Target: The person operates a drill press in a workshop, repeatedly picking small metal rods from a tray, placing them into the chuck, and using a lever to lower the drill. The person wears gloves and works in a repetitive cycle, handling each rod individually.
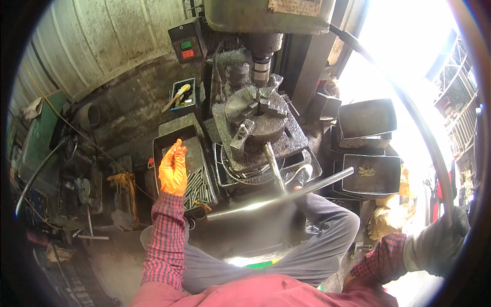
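Grey lever [418, 117] at right; your right hand [437, 248] closed around near end. Lost grip could let lever swing. Your left hand [174, 169] bunched over tray [190, 143] at left; cannot tell if holding anything. Loose rods [199, 187] could roll, pinch. Spindle [261, 69], far centre above chuck [238, 106]: if turning, could catch sleeve [168, 225].

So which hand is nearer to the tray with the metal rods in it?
The left. The left hand is over the tray; the right hand is well off to the right, around the long curved handle.
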`<state>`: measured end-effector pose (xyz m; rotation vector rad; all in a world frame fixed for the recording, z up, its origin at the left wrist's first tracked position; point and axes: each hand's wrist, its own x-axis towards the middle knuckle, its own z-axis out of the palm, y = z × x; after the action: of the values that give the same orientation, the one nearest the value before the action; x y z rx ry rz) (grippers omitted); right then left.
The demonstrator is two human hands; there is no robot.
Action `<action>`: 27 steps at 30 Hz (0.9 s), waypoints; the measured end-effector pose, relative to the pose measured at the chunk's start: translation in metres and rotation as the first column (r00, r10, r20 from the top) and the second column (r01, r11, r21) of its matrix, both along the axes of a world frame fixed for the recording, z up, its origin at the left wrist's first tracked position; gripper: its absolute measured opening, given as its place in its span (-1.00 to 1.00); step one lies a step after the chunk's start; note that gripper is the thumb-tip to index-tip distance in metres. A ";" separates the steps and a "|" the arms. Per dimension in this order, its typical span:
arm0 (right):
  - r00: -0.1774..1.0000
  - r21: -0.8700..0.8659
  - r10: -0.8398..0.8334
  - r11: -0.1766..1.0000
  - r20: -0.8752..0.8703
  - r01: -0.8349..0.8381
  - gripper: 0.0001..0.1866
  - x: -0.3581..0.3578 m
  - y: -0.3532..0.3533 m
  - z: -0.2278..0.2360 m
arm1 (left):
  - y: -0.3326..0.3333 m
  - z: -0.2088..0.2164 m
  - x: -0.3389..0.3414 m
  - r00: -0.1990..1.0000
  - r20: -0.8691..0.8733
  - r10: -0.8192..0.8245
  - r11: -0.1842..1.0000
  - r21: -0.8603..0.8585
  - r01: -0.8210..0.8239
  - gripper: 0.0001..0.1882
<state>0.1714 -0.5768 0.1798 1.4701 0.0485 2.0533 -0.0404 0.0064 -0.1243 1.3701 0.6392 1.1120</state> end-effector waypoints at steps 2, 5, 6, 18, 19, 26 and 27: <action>0.964 -0.137 -0.247 0.956 0.102 0.259 -0.61 0.000 -0.010 -0.003 | -0.001 -0.001 0.002 0.999 0.035 -0.020 0.998 -0.061 0.022 -0.59; 0.984 -0.068 -0.174 0.983 -0.026 0.172 -0.61 0.000 -0.019 -0.013 | -0.004 0.000 0.004 0.996 0.086 -0.034 0.989 -0.138 0.045 -0.61; 0.991 -0.040 -0.124 0.992 -0.059 0.122 -0.61 0.000 -0.020 -0.016 | -0.006 0.001 0.004 1.000 0.024 -0.014 0.996 -0.090 0.016 -0.61; 0.918 0.020 -0.393 0.919 0.041 0.393 -0.50 -0.003 -0.005 -0.025 | -0.010 0.002 0.003 1.000 -0.025 0.000 1.000 -0.013 -0.001 -0.61; 0.905 0.001 -0.421 0.907 0.057 0.422 -0.48 -0.005 -0.003 -0.026 | -0.010 0.001 0.003 1.000 -0.002 -0.001 0.999 -0.040 0.001 -0.61; 0.824 0.058 -0.567 0.822 -0.012 0.567 -0.50 -0.002 -0.020 -0.055 | -0.014 0.004 0.002 0.996 -0.086 0.034 0.999 0.024 -0.032 -0.62; 0.795 0.043 -0.607 0.795 0.013 0.606 -0.52 0.000 -0.025 -0.058 | -0.014 0.005 0.002 0.998 -0.062 0.023 1.000 0.004 -0.023 -0.62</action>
<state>0.1717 -0.6016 0.1220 1.2601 -0.4265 1.5414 -0.0386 -0.0080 -0.1193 1.4070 0.7000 1.0930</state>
